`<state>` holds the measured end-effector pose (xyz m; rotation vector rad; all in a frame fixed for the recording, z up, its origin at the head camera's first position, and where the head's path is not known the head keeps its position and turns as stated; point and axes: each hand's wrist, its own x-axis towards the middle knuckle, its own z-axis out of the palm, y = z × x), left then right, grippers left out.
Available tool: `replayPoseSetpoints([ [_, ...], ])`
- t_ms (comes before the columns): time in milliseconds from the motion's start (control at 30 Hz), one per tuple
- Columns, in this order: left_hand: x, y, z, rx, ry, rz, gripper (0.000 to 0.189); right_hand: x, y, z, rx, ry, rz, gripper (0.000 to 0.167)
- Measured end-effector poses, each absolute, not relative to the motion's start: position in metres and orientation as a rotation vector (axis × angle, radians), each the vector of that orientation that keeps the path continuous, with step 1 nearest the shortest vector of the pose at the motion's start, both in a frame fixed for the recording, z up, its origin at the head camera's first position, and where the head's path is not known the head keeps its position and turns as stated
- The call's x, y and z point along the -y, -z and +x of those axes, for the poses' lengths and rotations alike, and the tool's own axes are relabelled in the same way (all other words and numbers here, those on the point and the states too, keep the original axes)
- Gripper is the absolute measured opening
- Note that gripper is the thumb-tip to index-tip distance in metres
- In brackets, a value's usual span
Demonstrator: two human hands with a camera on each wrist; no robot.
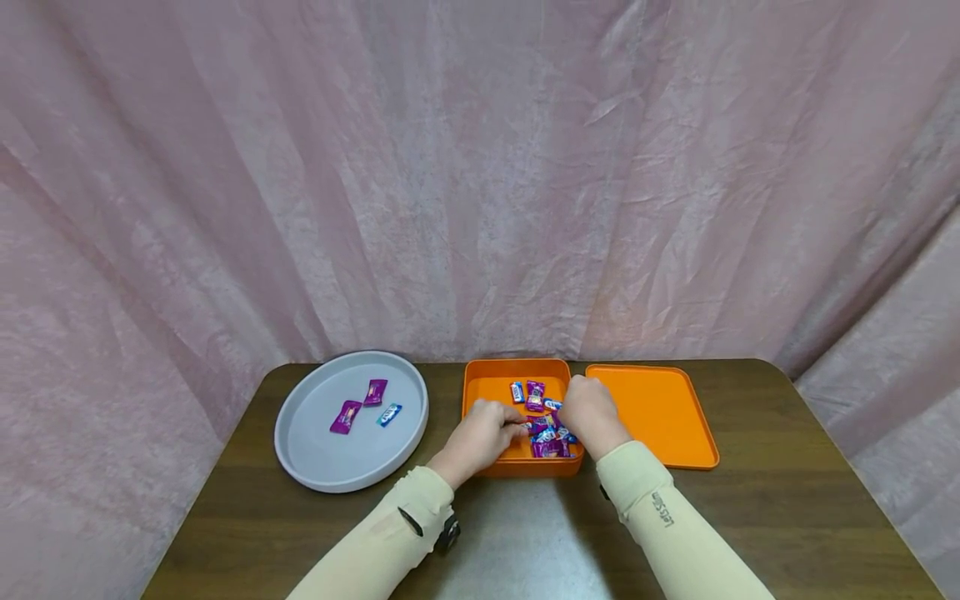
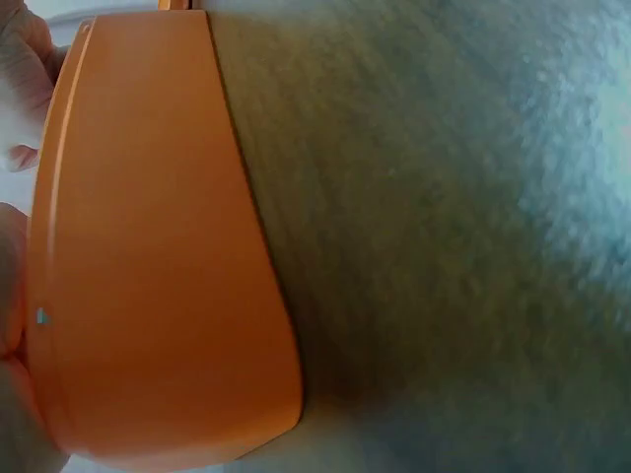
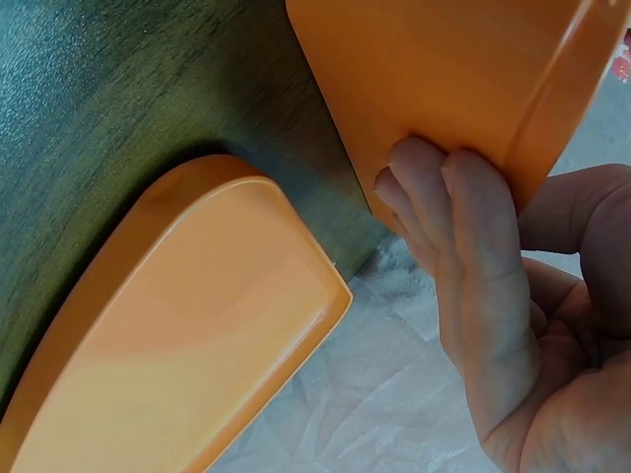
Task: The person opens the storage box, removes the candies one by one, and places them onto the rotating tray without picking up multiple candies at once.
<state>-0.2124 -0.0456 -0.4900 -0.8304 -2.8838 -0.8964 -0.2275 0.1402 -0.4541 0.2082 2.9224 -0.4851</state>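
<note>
In the head view an orange box [image 1: 525,468] holds several wrapped candies, some with purple wrappers [image 1: 551,448], others blue and white [image 1: 517,392]. My left hand [image 1: 480,433] reaches over the box's left front part. Its thumb and forefinger pinch a blue-and-white candy [image 1: 526,426] at the edge of the pile. At the right wall, my right hand [image 1: 592,412] grips the box. The right wrist view shows its fingers [image 3: 483,246] laid along the outside of the box wall [image 3: 444,89], with the thumb side up by the rim.
A round grey tray [image 1: 315,462] stands on the left, holding two purple candies [image 1: 346,417] and one blue-and-white candy [image 1: 389,414]. An orange lid [image 1: 652,412] lies right of the box on the wooden table [image 1: 787,500]. A pink curtain [image 1: 480,183] hangs behind.
</note>
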Motion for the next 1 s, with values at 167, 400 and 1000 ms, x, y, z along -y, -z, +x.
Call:
replayPoseSetpoints([
  [167,0.051,0.482,-0.212,2.851,0.847,-0.705,0.016,-0.141,0.456,-0.228,-2.913,0.498,0.221,0.040],
  [400,0.065,0.465,-0.218,2.795,0.846,-0.532,0.016,-0.140,0.456,-0.230,-2.916,0.498,0.220,0.040],
  [1000,0.120,0.434,-0.225,2.515,0.631,-0.341,0.005,-0.141,0.456,-0.228,-2.930,0.507,0.195,0.041],
])
